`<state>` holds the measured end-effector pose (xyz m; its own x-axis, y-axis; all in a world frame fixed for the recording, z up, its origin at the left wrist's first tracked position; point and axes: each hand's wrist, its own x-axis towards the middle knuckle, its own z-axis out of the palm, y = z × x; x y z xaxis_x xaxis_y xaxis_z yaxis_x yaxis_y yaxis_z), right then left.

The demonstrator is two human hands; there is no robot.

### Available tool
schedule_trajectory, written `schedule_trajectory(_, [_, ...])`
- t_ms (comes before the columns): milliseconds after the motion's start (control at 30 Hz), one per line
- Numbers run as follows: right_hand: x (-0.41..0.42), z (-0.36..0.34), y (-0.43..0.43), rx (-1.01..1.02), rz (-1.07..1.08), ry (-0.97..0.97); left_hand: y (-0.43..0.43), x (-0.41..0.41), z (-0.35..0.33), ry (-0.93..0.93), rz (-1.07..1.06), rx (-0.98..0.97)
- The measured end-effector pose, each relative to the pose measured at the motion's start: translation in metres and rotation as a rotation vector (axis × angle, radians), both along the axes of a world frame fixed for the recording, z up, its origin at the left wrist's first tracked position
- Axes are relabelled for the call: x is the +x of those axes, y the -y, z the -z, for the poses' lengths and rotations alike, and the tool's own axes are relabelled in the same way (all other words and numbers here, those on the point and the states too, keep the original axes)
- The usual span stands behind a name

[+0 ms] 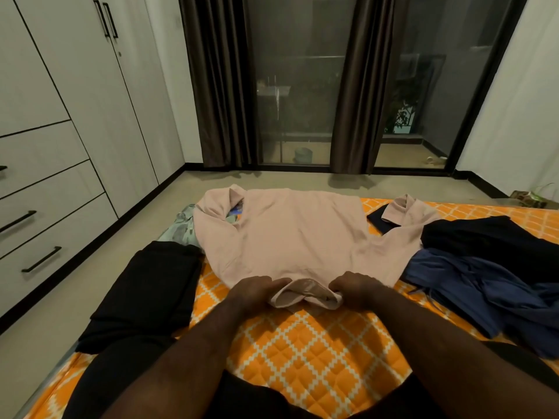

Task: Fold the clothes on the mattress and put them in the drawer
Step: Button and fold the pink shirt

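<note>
A pale pink shirt (290, 234) lies spread flat, back up, across the orange patterned mattress (302, 349), its collar toward me. My left hand (257, 290) and my right hand (355, 287) each grip one side of the collar at the near edge. A folded black garment (151, 294) lies at the left edge of the mattress. On the right lie a crumpled blue garment (484, 291) and a dark navy one (490, 240). A pale green printed cloth (181, 226) peeks out under the shirt's left sleeve. The drawers (45, 207) in the white wardrobe at left are closed.
Beige floor (90, 285) runs between the mattress and the wardrobe (75, 86). Dark curtains (223, 86) and a glass door (302, 86) stand at the far wall. A small plant (532, 195) sits at the far right corner.
</note>
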<state>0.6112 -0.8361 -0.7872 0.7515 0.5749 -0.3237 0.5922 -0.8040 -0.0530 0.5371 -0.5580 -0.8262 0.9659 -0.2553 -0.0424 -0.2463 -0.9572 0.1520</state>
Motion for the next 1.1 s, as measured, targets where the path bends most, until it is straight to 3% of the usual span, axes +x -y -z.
schedule_trajectory(300, [-0.029, -0.011, -0.005, -0.275, -0.043, -0.119, 0.012, -0.032, -0.012, -0.185, 0.009, 0.091])
schedule_trajectory(1100, [-0.048, -0.007, -0.016, -0.385, -0.093, -0.327, 0.033, -0.061, -0.033, -0.541, -0.051, 0.106])
